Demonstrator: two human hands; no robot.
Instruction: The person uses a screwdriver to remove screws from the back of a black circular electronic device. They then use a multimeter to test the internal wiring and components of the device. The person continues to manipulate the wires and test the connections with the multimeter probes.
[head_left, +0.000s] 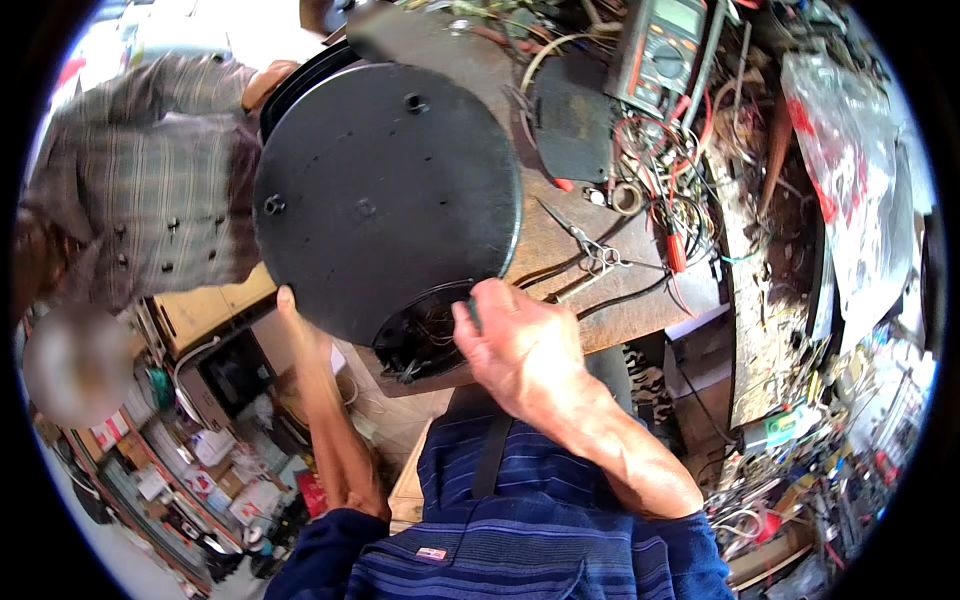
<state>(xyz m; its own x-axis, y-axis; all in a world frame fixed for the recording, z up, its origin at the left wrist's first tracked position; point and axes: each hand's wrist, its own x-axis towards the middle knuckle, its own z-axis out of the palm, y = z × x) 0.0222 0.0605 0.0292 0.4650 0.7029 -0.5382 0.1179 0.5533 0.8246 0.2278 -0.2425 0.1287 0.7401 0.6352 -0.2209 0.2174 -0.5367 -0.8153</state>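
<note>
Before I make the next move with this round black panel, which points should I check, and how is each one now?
1. Left hand at the panel: ok, thumb at its lower-left edge.
2. Right hand at the dark opening: ok, at its right side.
3. Green item in the right hand identified: cannot tell, mostly covered.
4. Wires inside the opening free of snags: cannot tell, too dark.
5. Scissors apart from the panel: ok, lying to its right.
</note>
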